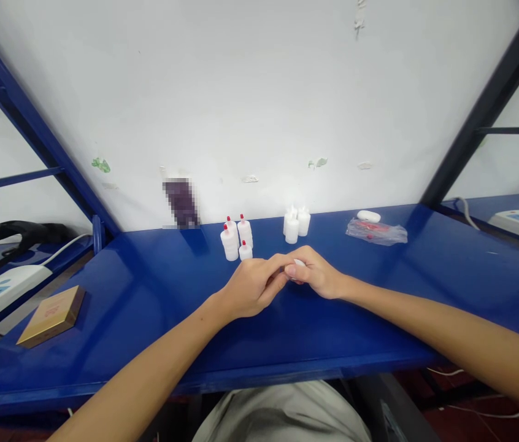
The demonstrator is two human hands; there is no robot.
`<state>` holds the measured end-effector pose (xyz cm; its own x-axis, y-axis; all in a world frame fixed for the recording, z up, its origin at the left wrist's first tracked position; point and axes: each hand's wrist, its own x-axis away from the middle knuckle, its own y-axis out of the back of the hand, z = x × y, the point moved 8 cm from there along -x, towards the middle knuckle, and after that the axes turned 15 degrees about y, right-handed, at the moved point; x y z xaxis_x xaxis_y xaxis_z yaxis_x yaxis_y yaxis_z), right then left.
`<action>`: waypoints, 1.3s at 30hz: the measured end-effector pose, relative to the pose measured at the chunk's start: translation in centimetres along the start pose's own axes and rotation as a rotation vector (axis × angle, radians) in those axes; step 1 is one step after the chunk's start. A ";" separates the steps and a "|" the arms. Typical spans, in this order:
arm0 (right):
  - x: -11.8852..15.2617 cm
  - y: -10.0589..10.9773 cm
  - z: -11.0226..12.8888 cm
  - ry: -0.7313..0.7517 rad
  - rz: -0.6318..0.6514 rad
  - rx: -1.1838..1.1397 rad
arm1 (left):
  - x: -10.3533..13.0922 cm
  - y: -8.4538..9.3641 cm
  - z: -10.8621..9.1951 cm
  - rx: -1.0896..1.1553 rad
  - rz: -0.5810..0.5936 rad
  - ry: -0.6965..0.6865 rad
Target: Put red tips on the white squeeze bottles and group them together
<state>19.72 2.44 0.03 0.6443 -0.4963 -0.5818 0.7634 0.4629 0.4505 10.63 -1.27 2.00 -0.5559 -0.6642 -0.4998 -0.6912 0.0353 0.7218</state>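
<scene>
My left hand (257,285) and my right hand (317,273) meet above the blue table (149,307). The right fingers and thumb are closed round a small white object (299,264), mostly hidden, perhaps a bottle. Left fingertips reach to the same spot and press against the right hand; what they grip is hidden. Just beyond my left hand stand several white bottles with red tips (230,242). Farther back, behind my right hand, is a group of white bottles (292,228) without red tips.
A clear plastic bag with red pieces (376,231) lies at the back right, beside a white oval object (369,216). At the left is a gold box (52,315). Power strips (4,291) flank the table, and blue metal posts rise at both sides.
</scene>
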 end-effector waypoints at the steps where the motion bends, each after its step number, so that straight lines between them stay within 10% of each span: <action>1: 0.0 0.0 -0.1 -0.007 0.000 0.000 | 0.0 0.1 0.1 0.008 -0.010 0.005; 10: 0.3 1.4 -1.0 -0.108 -0.143 0.118 | -0.8 6.3 5.4 -0.011 -0.392 0.359; 22: 0.5 1.7 -1.4 -0.145 -0.233 -0.023 | -1.1 5.5 8.7 -0.752 -0.122 0.654; 28: 0.4 1.8 -1.6 -0.141 -0.203 0.020 | -1.3 5.1 7.7 -0.757 -0.123 0.546; 39: 0.3 2.3 -2.3 -0.135 -0.197 0.088 | -0.6 0.4 3.0 -0.638 0.240 0.114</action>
<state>21.56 5.08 -0.68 0.4781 -0.6669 -0.5715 0.8722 0.2842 0.3981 9.36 1.38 1.15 -0.5829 -0.7687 -0.2631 -0.1287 -0.2323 0.9641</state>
